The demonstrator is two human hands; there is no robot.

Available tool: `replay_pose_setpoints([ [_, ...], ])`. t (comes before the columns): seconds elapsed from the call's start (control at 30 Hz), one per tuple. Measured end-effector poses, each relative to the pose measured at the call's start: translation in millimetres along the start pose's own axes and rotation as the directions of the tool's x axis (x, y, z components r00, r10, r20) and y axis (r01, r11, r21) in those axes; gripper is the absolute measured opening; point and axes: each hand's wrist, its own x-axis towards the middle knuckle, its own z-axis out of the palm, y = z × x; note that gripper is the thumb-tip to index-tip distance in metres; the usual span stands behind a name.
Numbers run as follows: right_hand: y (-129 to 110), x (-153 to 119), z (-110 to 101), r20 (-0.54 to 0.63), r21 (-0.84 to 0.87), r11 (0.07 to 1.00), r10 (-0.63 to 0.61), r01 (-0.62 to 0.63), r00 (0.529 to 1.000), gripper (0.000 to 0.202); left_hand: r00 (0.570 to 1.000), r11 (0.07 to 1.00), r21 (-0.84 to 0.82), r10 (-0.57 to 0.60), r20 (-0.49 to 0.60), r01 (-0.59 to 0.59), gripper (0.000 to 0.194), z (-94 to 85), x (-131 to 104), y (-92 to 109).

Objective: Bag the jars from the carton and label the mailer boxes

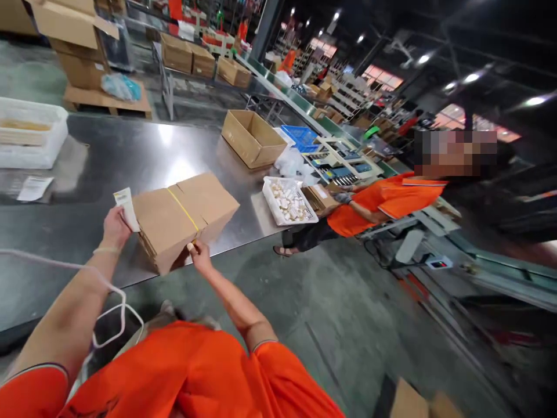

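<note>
A bundle of flat brown cardboard (174,223) with a yellow strap (183,209) round it lies at the front edge of the steel table (130,151). At its left end my left hand (116,227) pinches a white printed paper (126,208). My right hand (199,255) is at the near side of the bundle, its fingers closed on the yellow strap where it runs down over the edge.
An open carton (252,139) and a white basket of small pieces (289,202) stand to the right. A white crate (32,136) and a paper slip (35,188) are at the left. A co-worker in orange (383,203) handles cardboard beyond the basket. A white cord (56,259) crosses my left arm.
</note>
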Motion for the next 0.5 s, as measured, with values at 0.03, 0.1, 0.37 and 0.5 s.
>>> replay_pose_setpoints([
  [0.03,1,1,6,0.016,-0.009,1.0,-0.002,0.002,1.0,0.04,1.0,1.0,0.012,0.01,-0.002,-0.01,0.026,4.4,11,-1],
  [0.1,0,4,18,0.049,-0.026,1.0,-0.007,0.008,0.999,0.03,1.0,0.999,0.037,0.025,-0.009,-0.024,0.025,13.3,30,-1],
  [0.37,-5,8,13,0.077,0.091,0.992,0.08,-0.087,0.994,0.029,0.987,0.982,0.185,0.071,-0.147,-0.043,0.027,-33.0,58,29],
  [0.5,-5,11,3,0.182,0.169,0.979,0.085,-0.116,0.98,0.032,0.965,0.914,0.375,0.223,-0.137,-0.158,0.02,-81.2,39,35],
])
